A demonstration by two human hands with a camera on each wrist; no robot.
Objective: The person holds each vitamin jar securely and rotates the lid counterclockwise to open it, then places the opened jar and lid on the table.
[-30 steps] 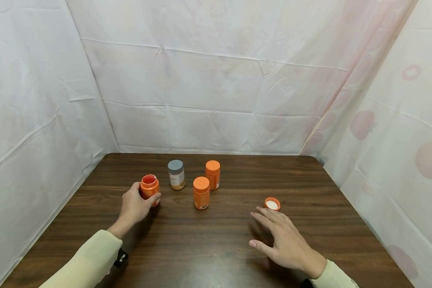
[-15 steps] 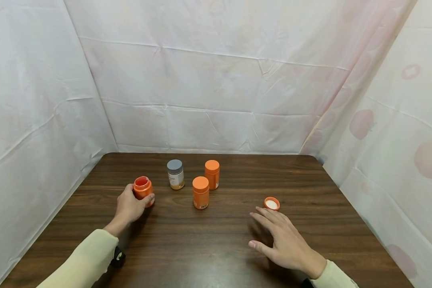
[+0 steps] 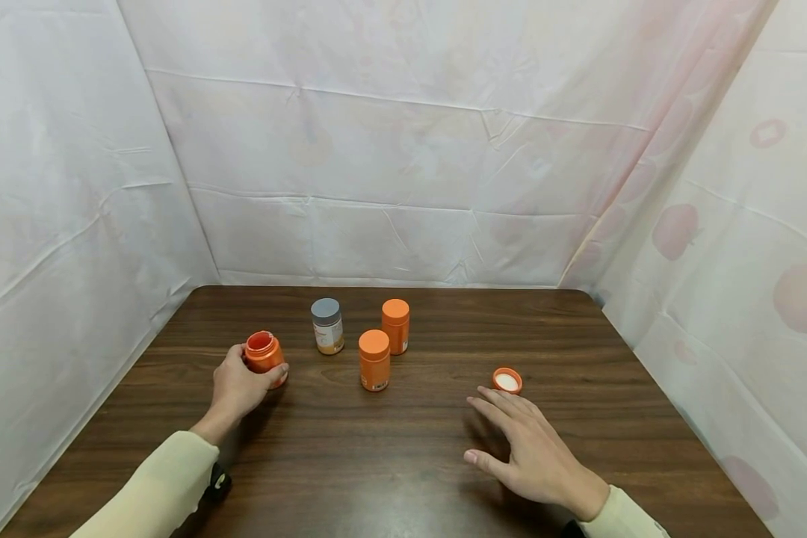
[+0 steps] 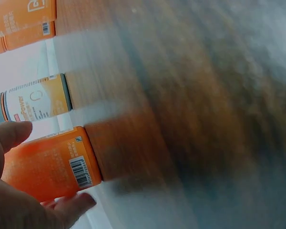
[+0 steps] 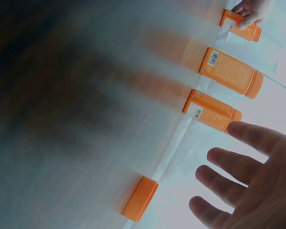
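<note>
The left hand (image 3: pixel 237 385) held the open bottle (image 3: pixel 265 360) between fingers and thumb at the left of the table (image 3: pixel 376 471), seemingly to steady it with its mouth (image 3: pixel 260 341) uncovered, while the right hand (image 3: pixel 538 457), fingers spread and gripping nothing, was near the upturned lid (image 3: pixel 507 380).

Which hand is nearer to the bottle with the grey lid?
Left: the left hand is close, left of the grey-lidded bottle; the right hand is farther away, to its right.
</note>
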